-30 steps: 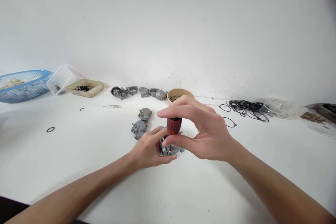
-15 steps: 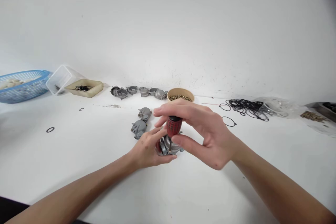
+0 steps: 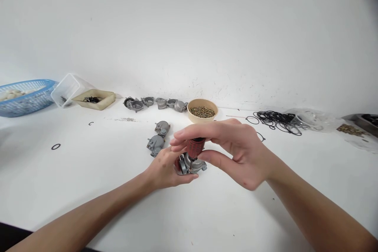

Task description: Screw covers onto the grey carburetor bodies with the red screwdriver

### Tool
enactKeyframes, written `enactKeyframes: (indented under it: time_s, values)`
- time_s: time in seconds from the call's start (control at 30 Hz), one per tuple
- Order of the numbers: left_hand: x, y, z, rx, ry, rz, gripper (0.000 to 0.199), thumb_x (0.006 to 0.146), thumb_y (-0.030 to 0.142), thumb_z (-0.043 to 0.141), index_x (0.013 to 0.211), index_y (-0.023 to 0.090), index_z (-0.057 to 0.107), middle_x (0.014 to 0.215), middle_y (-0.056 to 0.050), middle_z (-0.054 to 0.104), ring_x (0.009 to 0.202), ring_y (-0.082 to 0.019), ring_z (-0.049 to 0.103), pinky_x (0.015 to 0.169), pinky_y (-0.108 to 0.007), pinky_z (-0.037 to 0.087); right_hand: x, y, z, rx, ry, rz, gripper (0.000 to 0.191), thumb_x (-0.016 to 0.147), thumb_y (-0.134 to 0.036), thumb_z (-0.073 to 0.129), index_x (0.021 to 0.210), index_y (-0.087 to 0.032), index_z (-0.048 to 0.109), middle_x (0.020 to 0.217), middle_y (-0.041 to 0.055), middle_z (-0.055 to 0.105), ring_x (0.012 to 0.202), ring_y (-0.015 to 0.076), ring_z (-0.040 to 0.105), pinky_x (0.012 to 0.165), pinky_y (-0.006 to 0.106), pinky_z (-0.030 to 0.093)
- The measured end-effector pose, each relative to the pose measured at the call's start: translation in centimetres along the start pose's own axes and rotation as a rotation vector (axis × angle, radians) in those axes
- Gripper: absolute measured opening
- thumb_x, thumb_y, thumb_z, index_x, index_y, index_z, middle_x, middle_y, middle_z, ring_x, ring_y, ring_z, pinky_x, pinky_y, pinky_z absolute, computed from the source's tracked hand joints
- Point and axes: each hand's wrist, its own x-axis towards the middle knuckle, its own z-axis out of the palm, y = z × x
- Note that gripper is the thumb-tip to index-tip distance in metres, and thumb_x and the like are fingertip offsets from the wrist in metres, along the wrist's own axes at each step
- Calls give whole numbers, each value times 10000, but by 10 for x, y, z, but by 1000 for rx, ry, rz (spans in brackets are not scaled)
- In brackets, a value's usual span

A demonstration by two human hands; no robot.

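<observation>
My left hand (image 3: 169, 168) grips a grey metal carburetor (image 3: 196, 165) from its left side, thumb along the near edge, on the white table. Over it my right hand (image 3: 228, 149) holds a screwdriver (image 3: 195, 149) with a red and black handle, fingers across its top and thumb against its side. The screwdriver stands roughly upright, its short shaft reaching down to the carburetor's near left part. Where the tip meets the part is too small to make out. Just beyond my left hand sit two more carburetors (image 3: 156, 143).
Behind my hands is a tan bowl (image 3: 191, 117) of small brass-coloured screws. More grey carburetor parts (image 3: 162, 103) line the wall. At left are a blue basket (image 3: 32, 104), a clear container (image 3: 66, 88) and a beige tray (image 3: 103, 104). Black rubber rings (image 3: 274, 120) lie at right.
My right hand has come down slightly, its fingers lying lower across the screwdriver's handle, and more of the bowl shows. My left hand and the carburetor stay in place.
</observation>
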Motion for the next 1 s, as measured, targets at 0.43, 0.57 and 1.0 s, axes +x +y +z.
enactKeyframes:
  time_s: [0.43, 0.57, 1.0]
  values:
    - [-2, 1, 2, -117, -35, -72, 636, 850, 405, 763, 1421, 254, 525, 1200, -87, 649, 648, -159, 626, 569, -297, 560, 5, 10, 9, -159, 213, -10, 374, 950, -207, 677, 1318, -268, 654, 944, 28, 713, 899, 170, 682, 828, 357, 636]
    - [-2, -1, 3, -55, 13, -7, 597, 863, 440, 754, 1388, 242, 550, 1221, -110, 640, 720, -200, 647, 618, -328, 578, 3, 7, 7, 14, 112, 9, 408, 972, -153, 601, 1367, -253, 618, 1060, 47, 729, 922, 157, 706, 822, 346, 654]
    - [-2, 4, 2, -91, -47, -111, 621, 815, 393, 777, 1369, 262, 529, 1149, -66, 638, 840, -242, 656, 694, -348, 581, 7, 4, 14, -192, 242, 13, 334, 888, -185, 762, 1200, -271, 678, 927, 2, 734, 808, 145, 693, 756, 309, 640]
